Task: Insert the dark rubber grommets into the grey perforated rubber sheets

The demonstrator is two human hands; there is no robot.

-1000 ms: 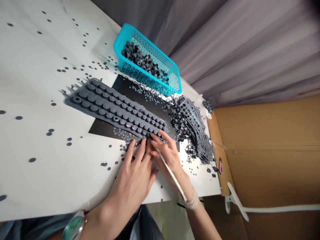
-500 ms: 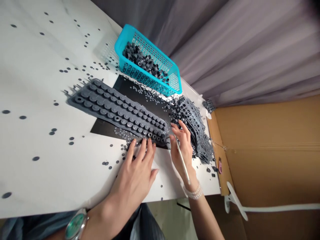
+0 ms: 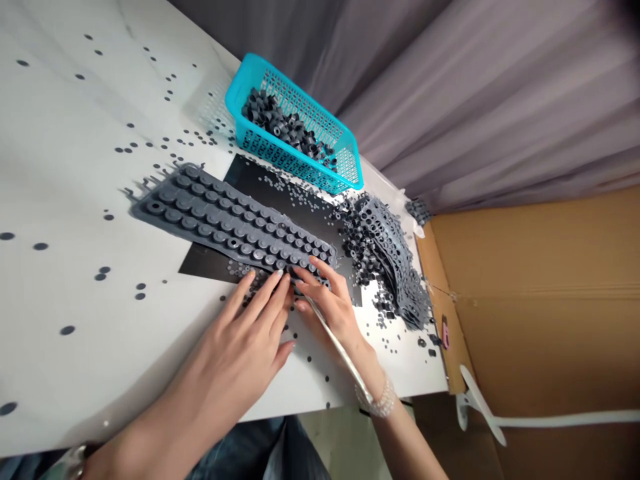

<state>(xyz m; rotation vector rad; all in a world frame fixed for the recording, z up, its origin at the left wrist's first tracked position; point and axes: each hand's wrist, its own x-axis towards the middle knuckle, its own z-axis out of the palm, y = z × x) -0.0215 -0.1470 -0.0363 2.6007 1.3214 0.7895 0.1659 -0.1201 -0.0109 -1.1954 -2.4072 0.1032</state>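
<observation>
A dark grey moulded rubber sheet (image 3: 220, 210) with rows of round raised caps lies slantwise on a black mat (image 3: 207, 261). Along its near edge my left hand (image 3: 250, 327) rests with outstretched fingers, the fingertips touching the rim. My right hand (image 3: 333, 310) bends over the sheet's right end, close beside the left fingertips. Between its fingers is a slim whitish rod-like tool (image 3: 337, 347), whose back end reaches toward the wrist. The tool's tip is hidden by the fingers. A few caps in the sheet show dark holes.
A turquoise basket (image 3: 356, 157) behind the sheet holds many small grey rubber parts. To the right lies a heap of perforated grey sheets (image 3: 390, 233) among loose pieces. Small dark discs are scattered over the white table (image 3: 125, 360). A cardboard panel (image 3: 540, 287) stands at right.
My right hand has moved left with the tool, from beside the sheet's right end onto its near edge. My left hand has slid slightly left along the rim.
</observation>
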